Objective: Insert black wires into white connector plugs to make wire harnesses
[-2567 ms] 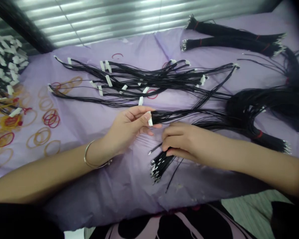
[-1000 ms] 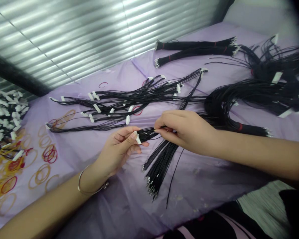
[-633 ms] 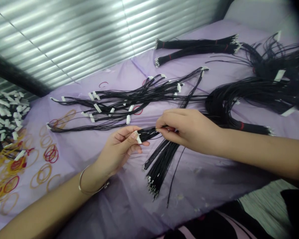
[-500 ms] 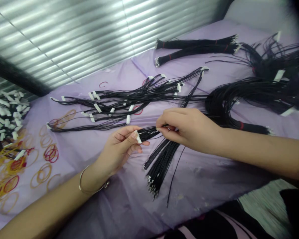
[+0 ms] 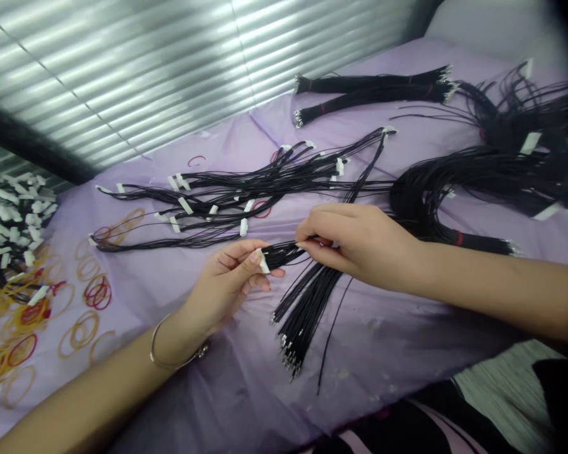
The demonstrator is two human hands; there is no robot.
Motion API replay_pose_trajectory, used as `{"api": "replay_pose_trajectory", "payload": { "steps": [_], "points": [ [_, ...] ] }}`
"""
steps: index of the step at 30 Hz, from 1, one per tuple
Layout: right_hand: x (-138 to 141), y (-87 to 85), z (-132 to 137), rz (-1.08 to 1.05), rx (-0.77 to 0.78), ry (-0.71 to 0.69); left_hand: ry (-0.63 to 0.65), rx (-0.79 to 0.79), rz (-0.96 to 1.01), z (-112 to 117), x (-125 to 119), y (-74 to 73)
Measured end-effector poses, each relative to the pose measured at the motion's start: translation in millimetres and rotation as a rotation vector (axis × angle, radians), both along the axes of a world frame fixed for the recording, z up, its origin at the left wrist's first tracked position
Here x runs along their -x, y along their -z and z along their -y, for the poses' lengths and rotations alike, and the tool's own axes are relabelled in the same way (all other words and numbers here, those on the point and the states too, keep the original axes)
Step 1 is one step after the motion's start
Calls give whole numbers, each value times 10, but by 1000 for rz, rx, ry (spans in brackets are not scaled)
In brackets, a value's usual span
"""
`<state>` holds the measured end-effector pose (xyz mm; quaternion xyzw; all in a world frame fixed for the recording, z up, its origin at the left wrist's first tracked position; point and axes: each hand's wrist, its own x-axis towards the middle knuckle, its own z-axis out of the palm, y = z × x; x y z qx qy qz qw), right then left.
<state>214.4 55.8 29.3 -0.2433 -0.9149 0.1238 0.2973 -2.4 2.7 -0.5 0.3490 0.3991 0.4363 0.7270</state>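
Lilac sheeting point(image 5: 383, 353), black wires point(image 5: 307, 312), metal blinds point(image 5: 123, 75)

A lilac plastic sheet point(image 5: 383, 340) is seen spread out, a slatted metal shutter point(image 5: 123, 75) behind it. White connectors point(image 5: 9, 227) are piled far L, rubber bands point(image 5: 78, 328) scattered just below; two red-tied black wire bundles point(image 5: 373, 91) are laid at top R.

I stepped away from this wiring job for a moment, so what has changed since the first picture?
The right hand has moved up from near the crimped wire ends and now pinches the black wires close to the white connector held in the left hand. The left hand keeps that hold. The wire piles, rubber bands and lilac sheet stayed put, though the view shifted.
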Motion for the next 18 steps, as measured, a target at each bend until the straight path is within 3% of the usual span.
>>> {"api": "replay_pose_trajectory", "payload": {
  "steps": [18],
  "points": [
    [67, 119, 12, -97, 32, 6, 9, -17, -23, 1, -30, 8]
  ]
}}
